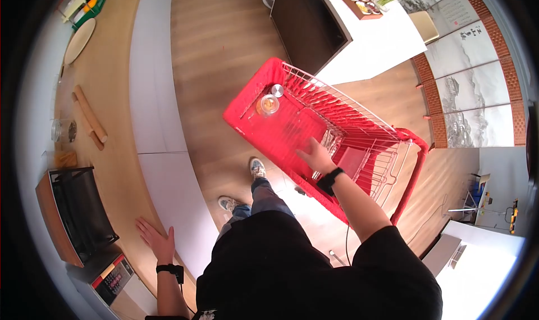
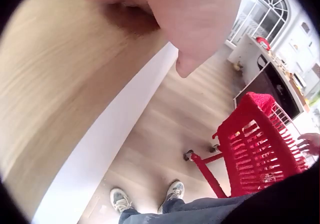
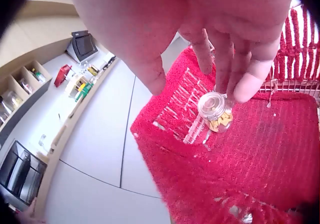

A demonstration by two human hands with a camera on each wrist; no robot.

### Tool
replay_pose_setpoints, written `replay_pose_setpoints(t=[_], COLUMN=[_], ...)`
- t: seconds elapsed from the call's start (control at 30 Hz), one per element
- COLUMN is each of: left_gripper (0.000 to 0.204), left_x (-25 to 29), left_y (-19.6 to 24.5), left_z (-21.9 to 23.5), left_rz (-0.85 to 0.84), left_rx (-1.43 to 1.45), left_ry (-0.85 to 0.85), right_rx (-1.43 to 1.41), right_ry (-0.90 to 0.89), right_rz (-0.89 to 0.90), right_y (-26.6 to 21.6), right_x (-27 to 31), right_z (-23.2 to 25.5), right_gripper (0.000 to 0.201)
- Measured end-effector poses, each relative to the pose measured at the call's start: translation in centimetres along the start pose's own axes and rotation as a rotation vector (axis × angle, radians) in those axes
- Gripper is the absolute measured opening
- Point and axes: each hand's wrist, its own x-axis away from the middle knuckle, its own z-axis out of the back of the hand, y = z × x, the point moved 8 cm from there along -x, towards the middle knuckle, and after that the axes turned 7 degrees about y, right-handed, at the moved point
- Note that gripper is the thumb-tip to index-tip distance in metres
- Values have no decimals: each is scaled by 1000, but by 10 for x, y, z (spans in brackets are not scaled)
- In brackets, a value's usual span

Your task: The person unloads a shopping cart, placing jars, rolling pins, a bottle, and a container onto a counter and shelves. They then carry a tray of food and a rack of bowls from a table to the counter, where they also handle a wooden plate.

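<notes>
My right hand (image 1: 315, 156) is over the red cart (image 1: 247, 109), fingers extended and holding nothing. A clear jar with yellow pieces (image 1: 268, 105) stands in the cart's shallow red tray, apart from that hand; beside it is a small silver-topped container (image 1: 277, 91). In the right wrist view the fingers of my right hand (image 3: 215, 39) hang in front of the jar (image 3: 220, 121), overlapping its top edge. My left hand (image 1: 159, 242) lies with spread fingers at the wooden counter's edge, holding nothing; its palm (image 2: 192, 19) shows above the counter in the left wrist view.
Along the wooden counter (image 1: 120, 95) are rolling pins (image 1: 90, 115), an oval plate (image 1: 80, 41), a black-fronted oven (image 1: 78, 213) and a green rack (image 1: 95, 14). Beyond the cart stands a white-topped table (image 1: 382, 44) with a food tray and flowers. My feet are on the floor between counter and cart.
</notes>
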Motion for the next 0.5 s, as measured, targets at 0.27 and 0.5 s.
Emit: replay_pose_setpoints(t=[0.27,0.5], left_gripper=[128,113], left_x=[-9,-13], left_y=[11,4], left_z=[-1,-4], left_rz=[80,106], left_rx=[-10,-78], left_ry=[-60,-176], right_rx=[118,138], right_ry=[-14,5], right_rz=[-68,-351], right_y=[33,24], right_x=[-182,-254], right_z=[-135,-201], right_gripper=[100,127])
